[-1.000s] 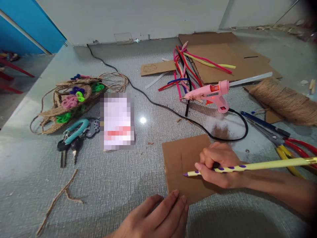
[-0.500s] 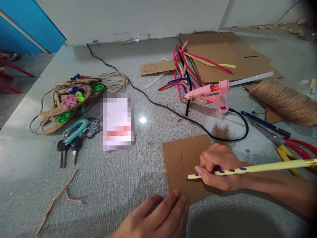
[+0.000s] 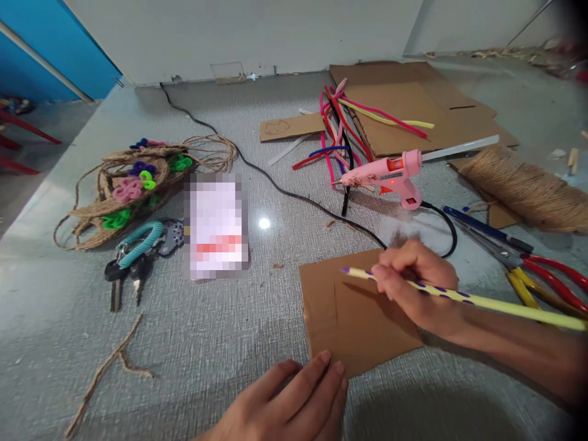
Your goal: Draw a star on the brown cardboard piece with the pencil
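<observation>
My right hand is closed round a yellow pencil with purple dots. Its purple tip sits near the top edge of a square cardboard piece that bears a faint vertical pencil line. My left hand lies flat with fingers stretched out, its fingertips pressing the cardboard's near edge against the grey table.
A pink glue gun with black cord lies behind the cardboard. Pipe cleaners, larger cardboard sheets, a twine spool, scissors and pliers sit right. A twine basket, keys and a blurred card lie left.
My right hand has moved the pencil tip from the lower part of the cardboard up to its top edge. The left hand has stayed in place.
</observation>
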`<state>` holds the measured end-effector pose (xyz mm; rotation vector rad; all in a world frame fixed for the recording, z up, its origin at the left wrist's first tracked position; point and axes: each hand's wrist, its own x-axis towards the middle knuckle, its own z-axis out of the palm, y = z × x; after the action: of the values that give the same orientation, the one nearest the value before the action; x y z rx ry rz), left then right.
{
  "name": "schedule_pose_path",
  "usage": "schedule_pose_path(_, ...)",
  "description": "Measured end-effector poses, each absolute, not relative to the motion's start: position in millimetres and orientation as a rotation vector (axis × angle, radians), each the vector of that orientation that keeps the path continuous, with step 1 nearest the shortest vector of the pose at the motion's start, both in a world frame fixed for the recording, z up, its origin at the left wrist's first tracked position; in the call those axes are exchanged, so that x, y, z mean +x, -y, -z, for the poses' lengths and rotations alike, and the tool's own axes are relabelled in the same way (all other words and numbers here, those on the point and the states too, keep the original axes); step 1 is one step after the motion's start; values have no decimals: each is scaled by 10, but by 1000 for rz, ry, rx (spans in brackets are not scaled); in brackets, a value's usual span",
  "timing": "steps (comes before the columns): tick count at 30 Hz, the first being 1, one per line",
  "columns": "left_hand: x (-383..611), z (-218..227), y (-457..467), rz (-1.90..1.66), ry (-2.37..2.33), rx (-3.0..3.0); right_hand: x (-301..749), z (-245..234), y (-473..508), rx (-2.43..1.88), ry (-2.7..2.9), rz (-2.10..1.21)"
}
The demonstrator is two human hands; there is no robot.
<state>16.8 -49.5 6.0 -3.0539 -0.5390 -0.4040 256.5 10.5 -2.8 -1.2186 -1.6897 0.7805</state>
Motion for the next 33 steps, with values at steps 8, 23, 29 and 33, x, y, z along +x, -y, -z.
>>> schedule_pose_path(8,168,-105,502,522,594,-3062,2502,-119,-129,-1249,1687,-955)
schedule_pose_path(23,165,-33,527,624,670,-3120,2501,-13,-138,-1350,2053,-874)
schedule_pose_path(29,169,-16,537,671,672,-3107,2512,2,-126,-1276,2142,-852)
schedule_pose_path(33,167,-6,539,673,656,-3112,2509,10,-117,-1295,2143,-794)
